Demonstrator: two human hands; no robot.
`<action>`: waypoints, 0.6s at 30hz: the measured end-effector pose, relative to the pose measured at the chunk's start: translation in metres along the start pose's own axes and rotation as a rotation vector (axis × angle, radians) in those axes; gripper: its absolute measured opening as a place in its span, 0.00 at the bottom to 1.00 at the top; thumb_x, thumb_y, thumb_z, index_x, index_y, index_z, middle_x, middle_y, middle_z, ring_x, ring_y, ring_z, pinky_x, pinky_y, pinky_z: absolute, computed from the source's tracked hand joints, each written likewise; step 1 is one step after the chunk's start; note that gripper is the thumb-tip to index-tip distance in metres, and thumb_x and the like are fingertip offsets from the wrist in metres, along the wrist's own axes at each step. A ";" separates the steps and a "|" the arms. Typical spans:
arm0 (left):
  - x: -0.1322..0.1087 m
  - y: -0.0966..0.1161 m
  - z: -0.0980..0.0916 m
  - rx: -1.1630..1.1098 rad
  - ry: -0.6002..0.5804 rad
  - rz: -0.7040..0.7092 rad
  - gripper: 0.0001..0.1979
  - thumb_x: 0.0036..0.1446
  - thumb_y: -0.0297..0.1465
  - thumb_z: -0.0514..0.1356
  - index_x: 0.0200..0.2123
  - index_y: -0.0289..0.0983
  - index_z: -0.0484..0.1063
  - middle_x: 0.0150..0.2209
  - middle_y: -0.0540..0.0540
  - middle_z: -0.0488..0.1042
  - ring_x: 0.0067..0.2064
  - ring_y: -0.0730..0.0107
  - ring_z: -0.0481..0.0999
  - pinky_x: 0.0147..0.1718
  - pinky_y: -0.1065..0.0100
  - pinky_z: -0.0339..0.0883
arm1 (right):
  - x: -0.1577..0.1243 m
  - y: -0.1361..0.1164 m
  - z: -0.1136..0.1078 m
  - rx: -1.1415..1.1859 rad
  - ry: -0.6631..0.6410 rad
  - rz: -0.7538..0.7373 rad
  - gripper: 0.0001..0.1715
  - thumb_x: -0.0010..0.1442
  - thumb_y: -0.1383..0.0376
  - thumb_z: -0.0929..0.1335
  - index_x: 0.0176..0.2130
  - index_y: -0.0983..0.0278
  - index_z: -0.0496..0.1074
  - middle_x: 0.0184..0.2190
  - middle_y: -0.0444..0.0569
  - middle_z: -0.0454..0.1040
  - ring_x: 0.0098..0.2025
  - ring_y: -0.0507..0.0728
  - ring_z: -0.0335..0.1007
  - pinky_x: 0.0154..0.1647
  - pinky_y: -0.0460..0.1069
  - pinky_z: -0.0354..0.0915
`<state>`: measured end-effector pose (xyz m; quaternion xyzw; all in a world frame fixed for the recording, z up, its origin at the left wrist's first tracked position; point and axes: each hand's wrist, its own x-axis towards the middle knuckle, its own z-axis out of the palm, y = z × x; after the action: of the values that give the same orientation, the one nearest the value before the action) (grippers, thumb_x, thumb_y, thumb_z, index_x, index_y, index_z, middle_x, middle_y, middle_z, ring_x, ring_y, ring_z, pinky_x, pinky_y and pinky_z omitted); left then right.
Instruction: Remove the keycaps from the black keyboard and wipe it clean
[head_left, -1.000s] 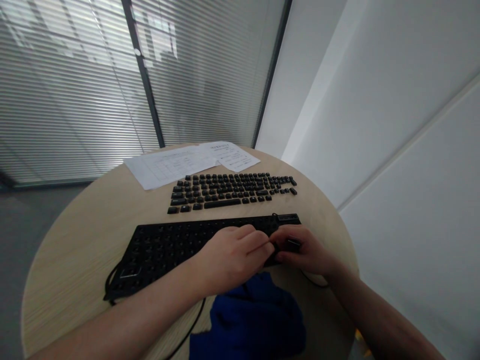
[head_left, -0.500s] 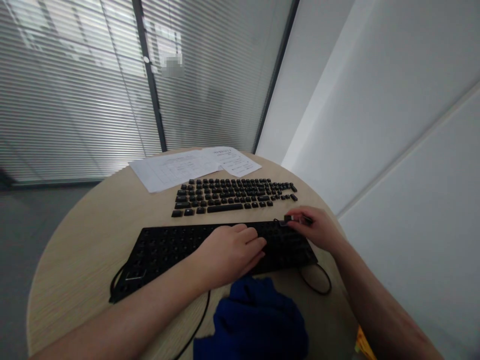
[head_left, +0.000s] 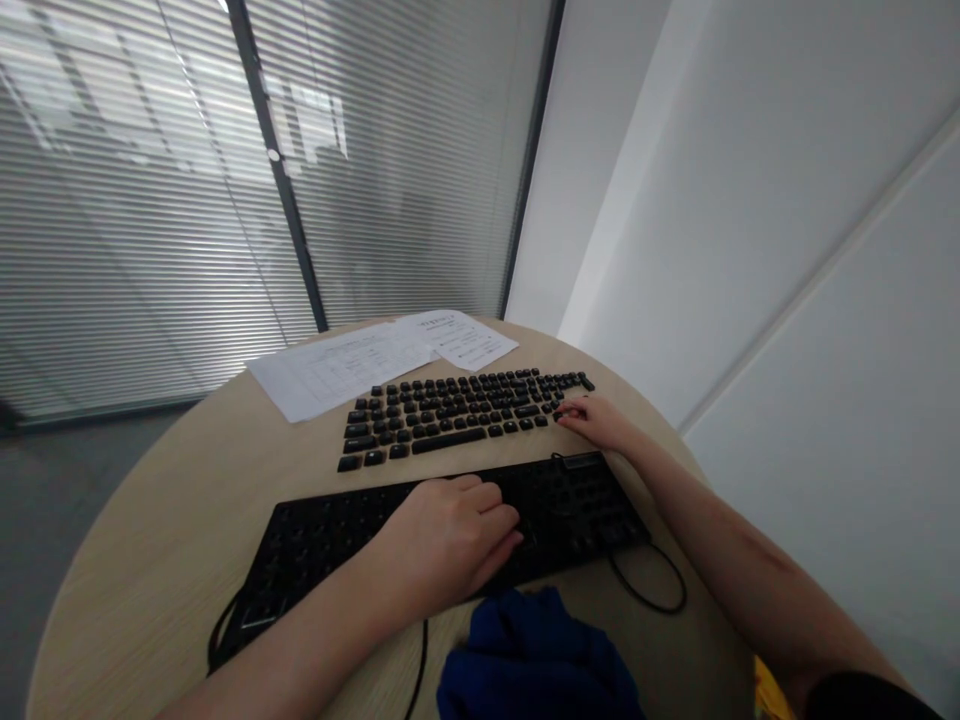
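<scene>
A black keyboard (head_left: 330, 530), its key positions looking bare at the left, lies slantwise on the table. My left hand (head_left: 454, 535) rests across its middle with bent fingers, gripping it; the thumb is hidden. Beyond the keyboard, many loose black keycaps (head_left: 450, 438) are laid out in rows like a keyboard layout. My right hand (head_left: 596, 420) is at the right end of these rows, thumb and fingers pinched together. What sits between those fingertips is too small and dark to make out. Some keycaps there are covered by the hand.
Printed paper sheets (head_left: 337, 365) lie at the table's far side. A bunched blue cloth (head_left: 536, 660) sits at the near edge, in front of the keyboard. Black cable (head_left: 660, 600) loops out beside the keyboard. A white wall (head_left: 787, 250) stands close to the right of the round table (head_left: 142, 560).
My right hand has moved from the keyboard's upper right corner, where it held a small black thing, away to the loose keycaps. My left hand stays on the keyboard. The view has shifted slightly.
</scene>
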<state>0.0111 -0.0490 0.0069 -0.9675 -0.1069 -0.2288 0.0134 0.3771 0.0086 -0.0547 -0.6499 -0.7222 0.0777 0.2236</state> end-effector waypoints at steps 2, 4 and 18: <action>0.000 -0.001 0.000 -0.021 0.004 0.009 0.09 0.67 0.30 0.58 0.35 0.37 0.77 0.30 0.49 0.74 0.30 0.65 0.73 0.28 0.66 0.65 | -0.001 0.002 0.003 0.013 -0.011 -0.008 0.15 0.63 0.61 0.71 0.46 0.64 0.83 0.30 0.48 0.79 0.31 0.56 0.72 0.34 0.50 0.63; 0.001 -0.002 0.002 -0.039 0.004 0.016 0.09 0.67 0.30 0.58 0.36 0.37 0.77 0.30 0.49 0.74 0.30 0.64 0.73 0.28 0.65 0.65 | -0.001 0.003 0.005 0.024 -0.015 -0.014 0.15 0.63 0.61 0.71 0.48 0.64 0.82 0.30 0.48 0.80 0.32 0.56 0.73 0.35 0.50 0.63; 0.003 -0.011 0.006 -0.102 -0.064 0.000 0.09 0.69 0.32 0.58 0.41 0.37 0.79 0.33 0.46 0.77 0.36 0.63 0.76 0.35 0.64 0.70 | -0.023 0.000 -0.021 0.127 0.391 0.031 0.27 0.73 0.52 0.59 0.53 0.64 0.78 0.39 0.55 0.80 0.42 0.61 0.75 0.46 0.56 0.69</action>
<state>0.0142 -0.0373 0.0028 -0.9737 -0.0957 -0.2029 -0.0395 0.3873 -0.0179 -0.0416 -0.6481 -0.6488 -0.0010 0.3988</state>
